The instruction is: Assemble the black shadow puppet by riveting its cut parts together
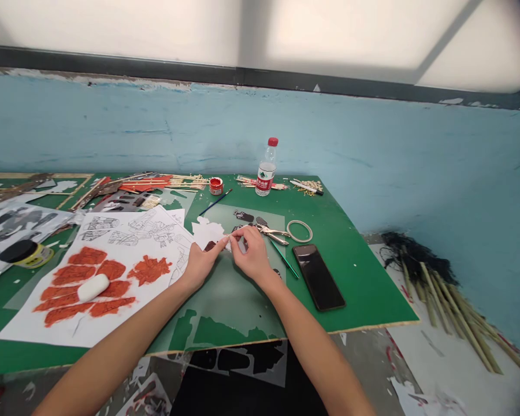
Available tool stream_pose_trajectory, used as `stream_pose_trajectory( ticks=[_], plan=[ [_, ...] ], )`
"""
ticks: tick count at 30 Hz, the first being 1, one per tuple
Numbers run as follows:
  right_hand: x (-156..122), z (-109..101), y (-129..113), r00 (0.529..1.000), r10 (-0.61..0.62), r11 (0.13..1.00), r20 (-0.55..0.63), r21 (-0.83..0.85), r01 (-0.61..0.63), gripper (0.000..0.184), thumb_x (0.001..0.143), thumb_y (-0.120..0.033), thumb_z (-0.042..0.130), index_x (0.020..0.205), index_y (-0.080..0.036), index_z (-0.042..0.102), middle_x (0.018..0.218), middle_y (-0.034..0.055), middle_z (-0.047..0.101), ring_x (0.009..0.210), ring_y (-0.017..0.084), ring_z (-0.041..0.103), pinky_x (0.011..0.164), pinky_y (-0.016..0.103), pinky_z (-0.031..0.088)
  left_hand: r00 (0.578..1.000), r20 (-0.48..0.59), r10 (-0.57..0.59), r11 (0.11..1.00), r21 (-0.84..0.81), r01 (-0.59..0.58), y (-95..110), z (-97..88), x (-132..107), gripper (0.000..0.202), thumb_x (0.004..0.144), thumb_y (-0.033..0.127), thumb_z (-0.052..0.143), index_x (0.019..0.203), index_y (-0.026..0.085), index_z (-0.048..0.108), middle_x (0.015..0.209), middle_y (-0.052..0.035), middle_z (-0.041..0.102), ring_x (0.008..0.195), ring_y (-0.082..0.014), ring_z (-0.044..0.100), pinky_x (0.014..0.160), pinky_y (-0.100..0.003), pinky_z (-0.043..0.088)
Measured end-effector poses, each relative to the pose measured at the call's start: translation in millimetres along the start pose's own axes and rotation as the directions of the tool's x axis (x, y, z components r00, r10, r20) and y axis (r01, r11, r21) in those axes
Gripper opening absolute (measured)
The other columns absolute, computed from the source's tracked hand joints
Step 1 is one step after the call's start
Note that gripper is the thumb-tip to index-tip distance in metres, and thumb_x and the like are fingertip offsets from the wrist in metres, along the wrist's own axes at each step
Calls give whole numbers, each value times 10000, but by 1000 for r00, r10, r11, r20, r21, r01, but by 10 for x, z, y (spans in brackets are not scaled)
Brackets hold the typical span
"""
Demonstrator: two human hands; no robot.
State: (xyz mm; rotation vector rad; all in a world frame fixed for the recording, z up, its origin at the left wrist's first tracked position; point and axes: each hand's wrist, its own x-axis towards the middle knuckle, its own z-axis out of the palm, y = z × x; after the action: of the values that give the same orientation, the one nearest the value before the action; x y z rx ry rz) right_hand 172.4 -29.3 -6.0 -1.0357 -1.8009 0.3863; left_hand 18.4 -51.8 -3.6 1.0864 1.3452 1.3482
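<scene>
My left hand point(201, 261) and my right hand point(252, 254) meet above the green table point(351, 260). Thumbs and index fingertips are pinched close together, over a small pale item too tiny to name. A dark brown piece point(209, 246) shows beside my left thumb. Beyond the fingers lies a torn-edged white paper piece point(205, 230). Metal scissors point(274, 232) rest just past my right hand, with black cut-out pieces point(243, 216) behind. A green-handled brush or pen point(286, 261) lies to its right. Under both hands is a translucent plastic sheet point(225, 294) with cut-out holes.
At right lie a phone point(318, 277) and a ring-shaped roll point(299, 231). A water bottle point(266, 167) and a red paint jar point(215, 185) stand at the back. At left are a drawing sheet point(26, 329) with orange-red pieces, a white eraser-like block point(93, 288) and a black-lidded jar point(26, 254).
</scene>
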Motion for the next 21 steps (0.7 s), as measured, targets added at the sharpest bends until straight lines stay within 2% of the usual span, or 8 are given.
stream_pose_trajectory(
  ticks=[6, 9, 11, 13, 16, 21],
  plan=[
    [19, 9, -7, 996, 89, 994, -9, 60, -89, 109, 952, -283, 567, 858, -236, 598, 856, 38, 643, 854, 216, 573, 794, 351, 480, 997, 12, 78, 997, 25, -78, -40, -1, 43, 456, 810, 481, 793, 1103, 132, 773, 1156, -148, 788, 1108, -319, 721, 1017, -427, 528],
    [25, -8, 2, 994, 101, 994, -42, 39, -100, 71, 920, -301, 620, 939, -233, 622, 972, 60, 655, 976, 237, 583, 914, 395, 482, 995, -12, 97, 991, 90, -95, -47, -13, 60, 464, 814, 497, 783, 1105, 136, 765, 1151, -148, 790, 1122, -326, 719, 1023, -425, 526],
    [31, -29, 21, 995, 83, 996, -46, 22, -82, 153, 899, -328, 680, 1017, -235, 653, 1096, 81, 665, 1102, 256, 575, 1019, 433, 450, 995, 8, 98, 986, 133, -99, -38, -26, 62, 455, 830, 511, 763, 1088, 137, 763, 1141, -151, 793, 1129, -330, 717, 1024, -424, 524],
    [42, -52, 46, 997, 69, 998, -25, 7, -69, 148, 891, -349, 721, 995, -247, 695, 1151, 85, 677, 1167, 267, 563, 1068, 453, 420, 996, 30, 88, 981, 173, -92, -25, -40, 61, 456, 840, 527, 747, 1074, 136, 761, 1126, -156, 796, 1120, -339, 720, 1017, -430, 526],
    [64, -80, 84, 997, 75, 997, 20, 13, -75, 87, 902, -340, 733, 882, -256, 736, 1108, 72, 716, 1152, 267, 571, 1063, 458, 412, 996, 50, 80, 977, 197, -88, -7, -57, 67, 477, 831, 543, 748, 1076, 133, 755, 1106, -157, 801, 1092, -346, 728, 989, -435, 538],
    [98, -117, 141, 990, 111, 983, 87, 136, -122, 81, 895, -316, 750, 857, -244, 754, 982, 51, 740, 1022, 236, 625, 982, 425, 443, 990, 98, 102, 979, 168, -118, 15, -63, 79, 470, 831, 541, 745, 1074, 139, 755, 1107, -147, 802, 1072, -335, 735, 964, -421, 550]
  ],
)
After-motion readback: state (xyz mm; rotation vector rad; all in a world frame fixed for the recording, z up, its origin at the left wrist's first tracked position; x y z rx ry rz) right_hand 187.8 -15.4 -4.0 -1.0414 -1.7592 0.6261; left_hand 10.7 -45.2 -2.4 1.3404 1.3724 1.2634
